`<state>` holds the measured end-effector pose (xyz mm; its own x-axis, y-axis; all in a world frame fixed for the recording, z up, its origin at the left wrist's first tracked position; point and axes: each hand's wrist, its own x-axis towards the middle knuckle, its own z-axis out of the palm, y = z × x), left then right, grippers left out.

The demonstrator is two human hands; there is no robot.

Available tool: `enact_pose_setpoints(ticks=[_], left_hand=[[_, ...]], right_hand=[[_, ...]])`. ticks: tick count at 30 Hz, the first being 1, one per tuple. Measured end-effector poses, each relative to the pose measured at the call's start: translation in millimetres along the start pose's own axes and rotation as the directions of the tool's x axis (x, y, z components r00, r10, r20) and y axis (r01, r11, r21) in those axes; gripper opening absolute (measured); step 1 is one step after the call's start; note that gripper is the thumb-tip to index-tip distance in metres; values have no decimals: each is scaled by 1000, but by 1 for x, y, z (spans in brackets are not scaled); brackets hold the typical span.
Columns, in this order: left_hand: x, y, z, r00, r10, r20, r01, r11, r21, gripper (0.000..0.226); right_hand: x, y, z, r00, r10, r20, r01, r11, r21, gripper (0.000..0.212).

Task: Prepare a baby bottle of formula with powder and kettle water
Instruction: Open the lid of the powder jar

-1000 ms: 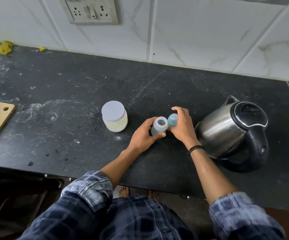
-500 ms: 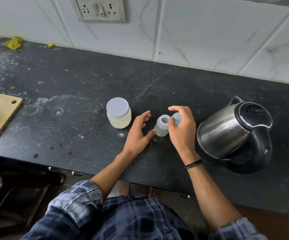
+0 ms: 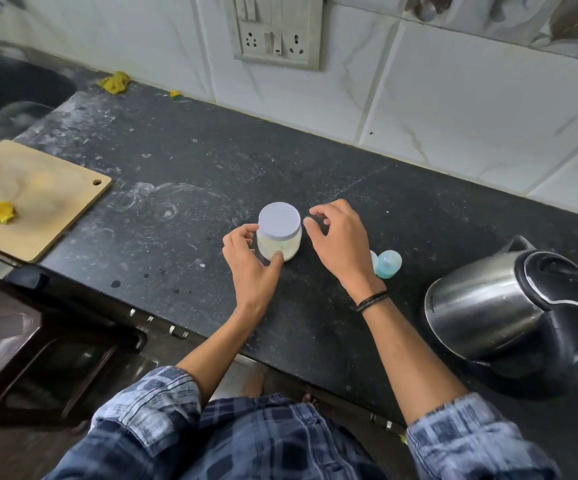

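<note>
White-lidded jar now in left hand, cap released.

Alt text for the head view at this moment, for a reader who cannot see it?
A person's left hand grips a pale-lidded powder jar on a dark counter, while the right hand hovers beside its lid, fingers curved. Blue baby bottle parts and a steel kettle sit to the right.
</note>
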<state>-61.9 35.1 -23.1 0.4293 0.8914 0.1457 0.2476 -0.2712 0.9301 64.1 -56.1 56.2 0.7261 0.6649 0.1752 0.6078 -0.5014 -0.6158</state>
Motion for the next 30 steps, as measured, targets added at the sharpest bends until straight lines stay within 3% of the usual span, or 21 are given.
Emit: enact_pose_setpoints(ticks=[4,8,12,13,18,30], left_hand=[[12,-6,-6,982,-123,145,130,991,-37,97],[26,-7,-6,955,-135,264,136,991,14,111],[40,-3,-3,954,15,300,10,997,-80,64],[41,-4,-3,950,33,311,-3,995,-96,61],[42,-17,-9,940,-74,334,105,992,-74,68],[47,-24,-9,957,-36,289,58,996,-70,78]], right_hand=[[22,-19,15,980,-62,191,80,993,-88,63],[32,-34,41,937,-29,348,80,988,-132,94],[29,-33,62,948,-15,318,48,994,-97,83],[27,-32,65,954,-14,298,40,996,-82,80],[27,-27,70,957,-20,289,34,999,-42,70],[33,-18,70,928,-46,369,52,999,-7,61]])
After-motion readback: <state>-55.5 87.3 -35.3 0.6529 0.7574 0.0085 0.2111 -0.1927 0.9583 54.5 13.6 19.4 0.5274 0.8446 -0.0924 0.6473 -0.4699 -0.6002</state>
